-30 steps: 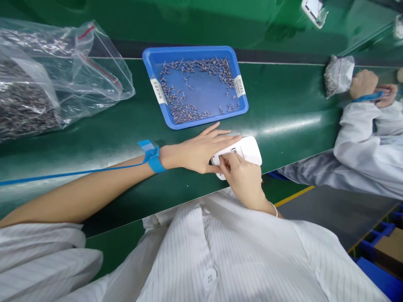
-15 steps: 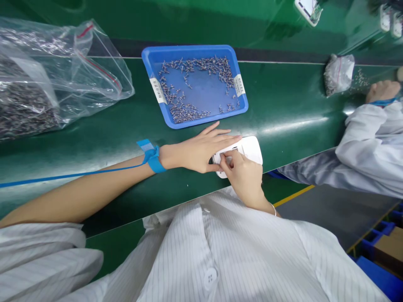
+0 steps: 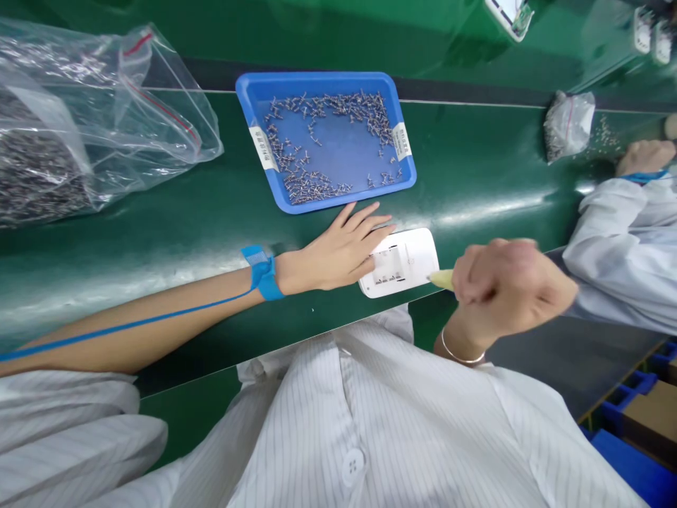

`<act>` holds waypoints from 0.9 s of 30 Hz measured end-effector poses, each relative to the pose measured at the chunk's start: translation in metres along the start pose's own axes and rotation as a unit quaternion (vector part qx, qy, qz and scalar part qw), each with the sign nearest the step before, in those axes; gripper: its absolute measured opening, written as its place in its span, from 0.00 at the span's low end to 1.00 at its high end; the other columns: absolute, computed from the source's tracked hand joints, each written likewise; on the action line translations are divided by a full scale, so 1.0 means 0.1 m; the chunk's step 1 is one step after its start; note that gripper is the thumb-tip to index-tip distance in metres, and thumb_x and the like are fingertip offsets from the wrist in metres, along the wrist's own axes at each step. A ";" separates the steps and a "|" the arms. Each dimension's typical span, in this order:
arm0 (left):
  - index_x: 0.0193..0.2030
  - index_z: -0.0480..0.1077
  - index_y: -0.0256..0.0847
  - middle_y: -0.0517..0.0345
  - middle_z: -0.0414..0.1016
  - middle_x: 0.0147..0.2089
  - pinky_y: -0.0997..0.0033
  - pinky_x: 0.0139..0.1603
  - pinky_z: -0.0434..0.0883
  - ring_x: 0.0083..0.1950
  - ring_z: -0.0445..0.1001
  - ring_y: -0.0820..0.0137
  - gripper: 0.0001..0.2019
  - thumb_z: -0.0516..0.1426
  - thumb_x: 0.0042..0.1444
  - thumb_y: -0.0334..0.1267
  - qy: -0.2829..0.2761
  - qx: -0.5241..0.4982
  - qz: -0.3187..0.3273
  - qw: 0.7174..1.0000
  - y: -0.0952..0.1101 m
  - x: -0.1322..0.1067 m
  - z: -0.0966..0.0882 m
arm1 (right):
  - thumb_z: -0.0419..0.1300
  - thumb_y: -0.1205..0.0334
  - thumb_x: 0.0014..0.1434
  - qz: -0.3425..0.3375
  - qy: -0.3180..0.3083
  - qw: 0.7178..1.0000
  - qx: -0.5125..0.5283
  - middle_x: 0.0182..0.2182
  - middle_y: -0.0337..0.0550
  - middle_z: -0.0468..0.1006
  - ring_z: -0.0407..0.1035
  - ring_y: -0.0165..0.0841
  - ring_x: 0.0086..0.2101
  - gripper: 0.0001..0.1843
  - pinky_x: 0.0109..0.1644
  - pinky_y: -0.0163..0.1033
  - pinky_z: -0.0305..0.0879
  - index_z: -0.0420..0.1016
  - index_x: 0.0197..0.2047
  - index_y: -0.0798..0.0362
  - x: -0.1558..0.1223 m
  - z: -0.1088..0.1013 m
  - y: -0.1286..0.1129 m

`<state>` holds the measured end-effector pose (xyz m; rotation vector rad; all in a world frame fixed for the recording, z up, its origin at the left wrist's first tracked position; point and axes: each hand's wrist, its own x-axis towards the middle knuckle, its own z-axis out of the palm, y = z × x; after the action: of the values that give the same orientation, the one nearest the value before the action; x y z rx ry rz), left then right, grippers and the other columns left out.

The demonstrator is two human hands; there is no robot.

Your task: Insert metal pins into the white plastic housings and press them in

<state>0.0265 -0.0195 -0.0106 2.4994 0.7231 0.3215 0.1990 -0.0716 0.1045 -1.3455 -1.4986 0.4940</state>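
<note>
The white plastic housing [image 3: 422, 252] lies flat on the green bench, showing a recessed compartment with small metal parts. My left hand [image 3: 343, 250] lies open over its left side, fingers spread, fingertips and thumb on the edge. A blue wrist strap [image 3: 267, 275] with a cord is around that wrist. Just right of the housing, my right hand [image 3: 508, 282] is closed in a fist, slightly blurred. Out of it sticks a pale yellow tapered tool [image 3: 443, 279], its narrow end over the housing's lower right corner. Whether it touches is unclear; the fist hides the rest.
A blue tray [image 3: 338, 152] of loose screws sits beyond my left hand. On the left lies a clear zip bag [image 3: 159, 134] full of small metal parts. Another bag [image 3: 571, 127] and a co-worker's hand and sleeve [image 3: 624, 219] are at right. An opened white unit [image 3: 510, 17] lies at the back.
My right hand has left the housing's compartment and moved right, now in a fist with the yellow tapered tool showing. My left hand has shifted slightly left, uncovering more of the compartment.
</note>
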 end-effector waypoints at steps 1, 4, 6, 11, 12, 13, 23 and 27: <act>0.72 0.51 0.32 0.41 0.50 0.74 0.40 0.74 0.41 0.76 0.41 0.47 0.29 0.46 0.67 0.39 0.006 0.002 -0.011 1.000 0.02 0.00 0.00 | 0.53 0.58 0.67 -0.017 0.042 0.996 0.075 0.12 0.30 0.51 0.47 0.24 0.11 0.27 0.14 0.34 0.45 0.51 0.16 0.49 0.02 0.08 0.00; 0.71 0.53 0.32 0.40 0.50 0.74 0.40 0.74 0.44 0.76 0.43 0.46 0.29 0.48 0.65 0.39 0.021 0.003 -0.037 0.999 0.07 0.00 0.01 | 0.53 0.58 0.65 -0.016 0.067 0.975 0.209 0.11 0.28 0.45 0.41 0.23 0.09 0.29 0.10 0.34 0.40 0.46 0.15 0.48 0.07 0.35 0.12; 0.70 0.54 0.32 0.40 0.51 0.74 0.41 0.74 0.44 0.76 0.43 0.46 0.29 0.49 0.63 0.40 0.029 0.002 -0.046 0.999 0.08 0.00 0.02 | 0.54 0.59 0.65 0.006 0.058 0.964 0.261 0.10 0.29 0.46 0.41 0.23 0.09 0.30 0.09 0.34 0.39 0.47 0.14 0.47 0.10 0.50 0.21; 0.67 0.58 0.30 0.40 0.53 0.73 0.43 0.75 0.45 0.76 0.44 0.46 0.28 0.50 0.62 0.40 0.039 -0.004 -0.059 0.997 0.08 0.02 0.04 | 0.55 0.48 0.65 0.060 0.056 0.966 0.245 0.10 0.30 0.45 0.42 0.26 0.10 0.32 0.11 0.38 0.41 0.45 0.14 0.45 0.15 0.63 0.33; 0.67 0.59 0.30 0.40 0.53 0.73 0.44 0.75 0.45 0.76 0.44 0.46 0.28 0.50 0.62 0.40 0.040 -0.005 -0.060 0.997 0.09 0.02 0.03 | 0.52 0.43 0.66 0.072 0.043 0.975 0.208 0.10 0.30 0.44 0.42 0.27 0.10 0.33 0.12 0.39 0.44 0.44 0.14 0.44 0.16 0.63 0.35; 0.67 0.59 0.30 0.40 0.53 0.72 0.44 0.75 0.45 0.76 0.44 0.46 0.27 0.50 0.62 0.39 0.040 -0.006 -0.060 0.997 0.09 0.02 0.03 | 0.48 0.38 0.66 0.080 0.027 0.981 0.173 0.10 0.31 0.43 0.43 0.28 0.11 0.33 0.14 0.40 0.46 0.43 0.15 0.44 0.16 0.63 0.36; 0.67 0.58 0.29 0.40 0.54 0.72 0.44 0.75 0.46 0.76 0.44 0.47 0.28 0.51 0.62 0.39 0.039 -0.005 -0.062 0.997 0.10 0.03 0.01 | 0.48 0.43 0.67 0.049 0.023 0.980 0.191 0.11 0.30 0.43 0.40 0.26 0.12 0.32 0.16 0.39 0.43 0.43 0.16 0.46 0.18 0.67 0.32; 0.67 0.59 0.30 0.41 0.55 0.72 0.44 0.75 0.46 0.76 0.45 0.47 0.28 0.51 0.61 0.39 0.047 -0.013 -0.062 0.997 0.10 0.03 0.02 | 0.45 0.44 0.68 0.044 0.036 0.989 0.135 0.11 0.31 0.42 0.41 0.27 0.12 0.31 0.15 0.39 0.43 0.42 0.17 0.46 0.18 0.67 0.32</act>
<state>0.0341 -0.0261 -0.0063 2.4146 0.9013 0.4024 0.1592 -0.0249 0.0587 -1.2057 -1.2668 0.6731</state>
